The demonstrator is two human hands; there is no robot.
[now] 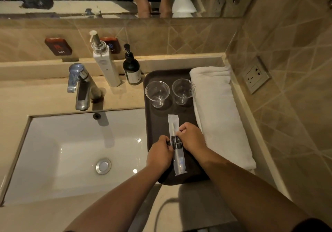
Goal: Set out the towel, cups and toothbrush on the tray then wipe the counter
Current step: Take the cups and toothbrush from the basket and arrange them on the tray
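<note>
Toothbrush (177, 146) packet on tray (152, 123), pinched by left hand (159, 153), right hand (191, 137).

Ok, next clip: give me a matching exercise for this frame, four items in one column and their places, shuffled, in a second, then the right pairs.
Items
1. towel
2. cups
3. wrapped toothbrush
4. dark pump bottle

Places
A. on the counter, left of the tray's far corner
B. along the tray's right side
C. near part of the tray, pinched by the left hand and right hand
D. far part of the tray, upright, side by side

Pairs: 1-B, 2-D, 3-C, 4-A
</note>
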